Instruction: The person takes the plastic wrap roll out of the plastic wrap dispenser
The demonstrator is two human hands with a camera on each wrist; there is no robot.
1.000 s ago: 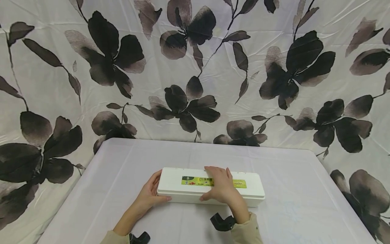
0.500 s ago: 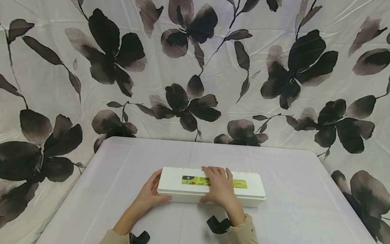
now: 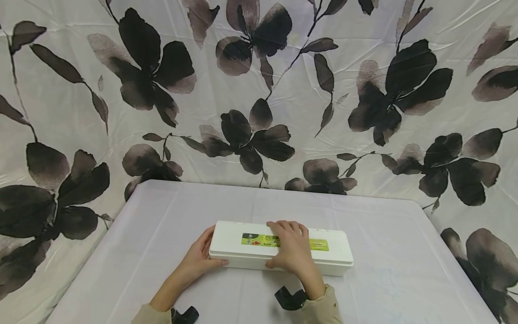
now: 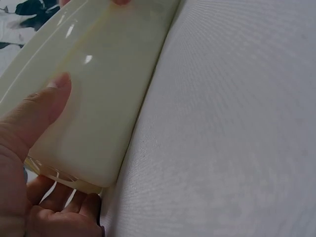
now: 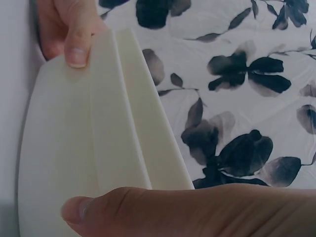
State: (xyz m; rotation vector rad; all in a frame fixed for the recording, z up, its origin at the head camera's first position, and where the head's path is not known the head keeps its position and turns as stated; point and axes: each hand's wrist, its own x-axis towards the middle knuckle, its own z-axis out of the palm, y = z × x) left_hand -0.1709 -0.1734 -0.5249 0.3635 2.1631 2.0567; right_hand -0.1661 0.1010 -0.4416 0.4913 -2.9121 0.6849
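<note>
A long white plastic cling film box (image 3: pixel 234 261) lies on the table, its lid down, with a yellow-green label (image 3: pixel 259 239) across the top. My left hand (image 3: pixel 200 256) grips the box's left end, thumb on the front wall. In the left wrist view the other fingers (image 4: pixel 74 202) curl round the end, low by the tablecloth. Across the lid, right of the middle, lies my right hand (image 3: pixel 292 247); its thumb (image 5: pixel 98 210) presses the front wall and its fingertips reach the far edge. It covers part of the label.
A white cloth covers the table (image 3: pixel 388 252). Behind it hangs a white curtain (image 3: pixel 311 99) with dark flowers. Black wrist mounts (image 3: pixel 290 299) sit at both of my beige sleeves (image 3: pixel 323 308).
My right hand has shifted slightly left on the lid, its forearm and wrist mount with it. The left hand and the box hold their place.
</note>
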